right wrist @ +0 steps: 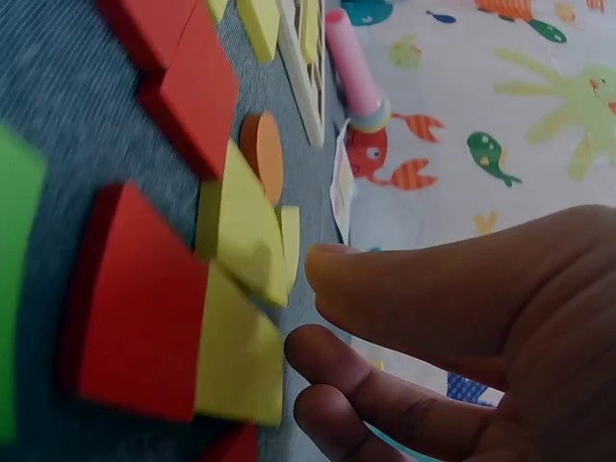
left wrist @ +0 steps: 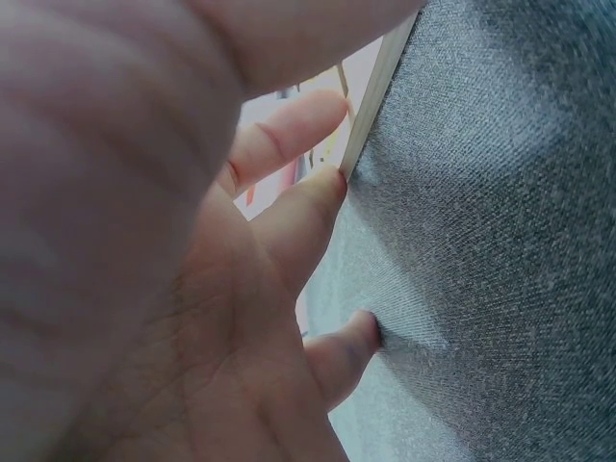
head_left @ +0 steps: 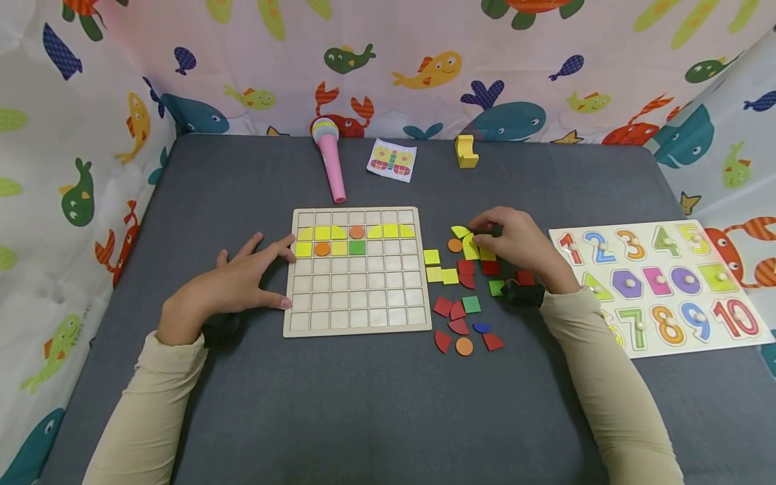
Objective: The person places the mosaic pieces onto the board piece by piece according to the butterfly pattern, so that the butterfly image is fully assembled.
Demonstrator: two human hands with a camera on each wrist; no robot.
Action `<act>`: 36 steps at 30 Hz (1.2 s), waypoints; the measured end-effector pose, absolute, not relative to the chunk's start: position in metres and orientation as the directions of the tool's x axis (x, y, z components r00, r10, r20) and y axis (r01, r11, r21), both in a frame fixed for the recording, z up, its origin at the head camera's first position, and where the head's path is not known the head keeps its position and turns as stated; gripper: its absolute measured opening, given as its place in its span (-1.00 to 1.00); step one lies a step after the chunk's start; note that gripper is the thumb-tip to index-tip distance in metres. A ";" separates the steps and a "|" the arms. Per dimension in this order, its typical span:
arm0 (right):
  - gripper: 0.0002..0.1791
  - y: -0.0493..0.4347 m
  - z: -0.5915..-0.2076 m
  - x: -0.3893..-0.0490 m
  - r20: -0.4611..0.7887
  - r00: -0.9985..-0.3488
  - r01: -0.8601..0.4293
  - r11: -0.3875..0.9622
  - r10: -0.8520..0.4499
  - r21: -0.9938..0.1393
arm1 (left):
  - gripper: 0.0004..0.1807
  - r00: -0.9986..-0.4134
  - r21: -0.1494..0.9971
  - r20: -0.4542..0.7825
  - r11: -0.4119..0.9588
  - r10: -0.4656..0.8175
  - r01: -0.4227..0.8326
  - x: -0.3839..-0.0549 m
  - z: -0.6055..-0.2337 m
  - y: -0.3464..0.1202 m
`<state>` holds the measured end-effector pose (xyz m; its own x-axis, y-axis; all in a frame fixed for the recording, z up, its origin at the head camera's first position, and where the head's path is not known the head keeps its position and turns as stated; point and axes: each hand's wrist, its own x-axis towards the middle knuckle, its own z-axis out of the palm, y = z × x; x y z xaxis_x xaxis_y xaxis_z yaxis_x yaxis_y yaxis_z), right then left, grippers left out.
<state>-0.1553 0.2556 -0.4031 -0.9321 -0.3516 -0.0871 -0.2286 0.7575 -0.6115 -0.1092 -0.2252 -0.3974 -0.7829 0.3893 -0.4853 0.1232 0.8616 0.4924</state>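
Note:
A pale wooden grid board lies on the table, its upper rows holding yellow pieces, orange circles and a green square. My left hand spreads its fingers along the board's left edge, thumb and fingertips touching it. Over the loose pieces right of the board is my right hand, its fingertips close to the yellow quarter-round pieces. In the right wrist view, thumb and fingers stand apart with nothing between them, beside a yellow piece and a red piece.
Several loose red, yellow, green and orange pieces lie right of the board. A number puzzle is at the far right. Along the back are a pink microphone, a small picture card and a yellow block.

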 end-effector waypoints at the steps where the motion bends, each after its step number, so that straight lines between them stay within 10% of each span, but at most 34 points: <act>1: -0.73 0.258 -0.404 -0.155 -0.089 -0.933 -0.225 0.759 -0.349 -0.611 | 0.26 -0.783 0.490 -0.486 0.863 0.389 0.124 -0.109 -0.397 -0.225; 24: -0.75 0.207 -0.412 -0.149 -0.038 -0.791 -0.470 0.645 -0.611 -0.603 | 0.19 -0.785 0.501 -0.481 0.857 0.391 0.120 -0.111 -0.400 -0.227; 36: -0.87 0.195 -0.412 -0.157 -0.064 -0.842 -0.400 0.699 -0.536 -0.593 | 0.14 -0.790 0.501 -0.471 0.856 0.392 0.126 -0.109 -0.396 -0.226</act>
